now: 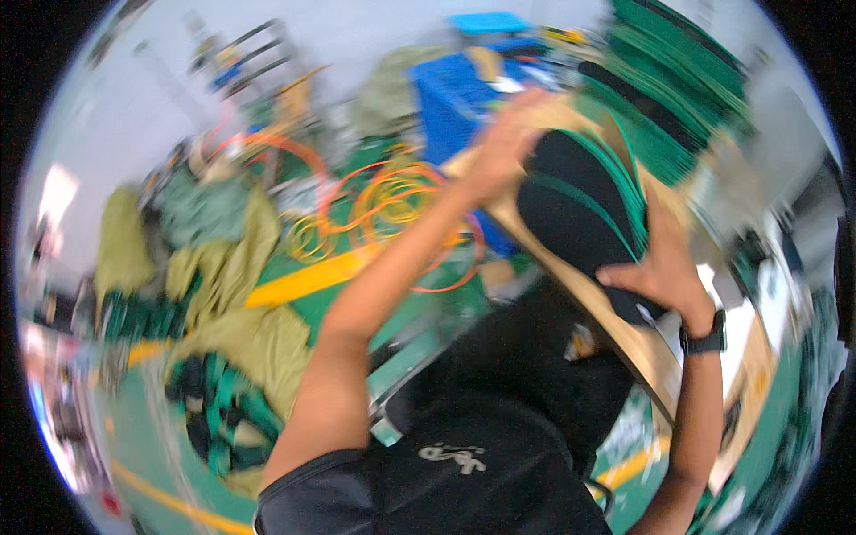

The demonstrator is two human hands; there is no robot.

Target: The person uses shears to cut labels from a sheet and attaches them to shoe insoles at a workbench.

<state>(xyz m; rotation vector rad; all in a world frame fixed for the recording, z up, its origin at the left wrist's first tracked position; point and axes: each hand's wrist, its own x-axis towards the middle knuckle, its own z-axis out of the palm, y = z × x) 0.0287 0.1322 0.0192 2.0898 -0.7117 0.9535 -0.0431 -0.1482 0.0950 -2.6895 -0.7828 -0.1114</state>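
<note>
A stack of black sheets with green edges (571, 218) lies on the wooden tabletop (655, 357) in front of me. The sheets are rounded at the far end, and a green band crosses the top one. My right hand (664, 272), a dark watch on its wrist, grips the stack's near right side. Its thumb rests on top and its fingers go along the right edge. My left hand (504, 152) is smeared by motion at the stack's far left end. Its fingers look stretched out and hold nothing I can see; whether it touches the sheets I cannot tell.
Green and black sheets (678, 80) are piled high at the far right. A blue bin (450, 107) stands beyond the table. Orange and yellow hoses (383, 209) coil on the green floor. Olive cloth (218, 250) and a sack of green-black pieces (223, 410) lie at left.
</note>
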